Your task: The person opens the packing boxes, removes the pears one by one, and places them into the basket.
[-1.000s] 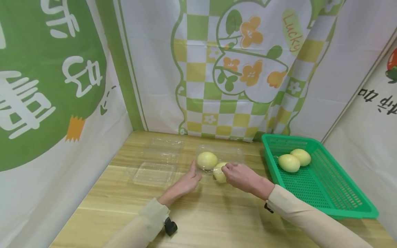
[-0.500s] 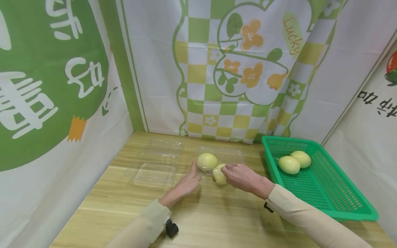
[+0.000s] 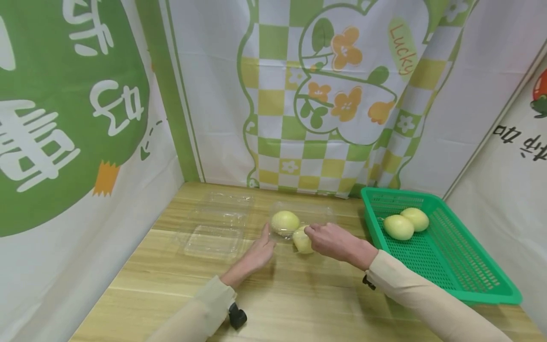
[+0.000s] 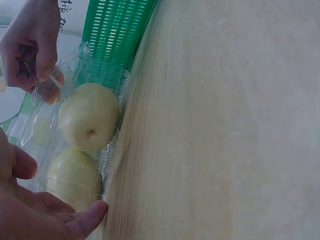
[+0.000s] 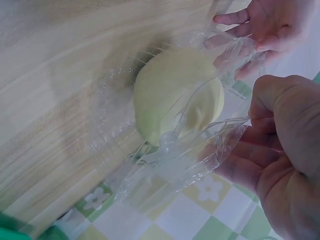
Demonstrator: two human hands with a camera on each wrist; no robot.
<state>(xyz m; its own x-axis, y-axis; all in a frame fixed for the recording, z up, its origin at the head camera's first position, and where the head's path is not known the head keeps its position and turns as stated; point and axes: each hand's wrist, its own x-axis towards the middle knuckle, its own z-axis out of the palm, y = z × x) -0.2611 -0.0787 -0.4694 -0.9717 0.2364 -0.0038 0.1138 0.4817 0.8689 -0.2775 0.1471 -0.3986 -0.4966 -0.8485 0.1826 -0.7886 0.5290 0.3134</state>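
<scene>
A clear plastic clamshell box stands mid-table, holding two pale yellow melons: one at the left, the other nearer the front right. My right hand pinches the edge of its thin lid between thumb and fingers, and the lid is raised over the melons in the right wrist view. At the box's left end is my left hand, fingers extended and touching its side. The left wrist view shows both melons through the plastic, and the left thumb and fingers loosely spread.
An open, second clear clamshell box lies left on the wooden table. At the right, a green perforated basket holds two more melons. A printed curtain hangs behind the table's back edge.
Both hands stay almost where they were on the box. The right hand shifts only very slightly, and the view tilts a little.
</scene>
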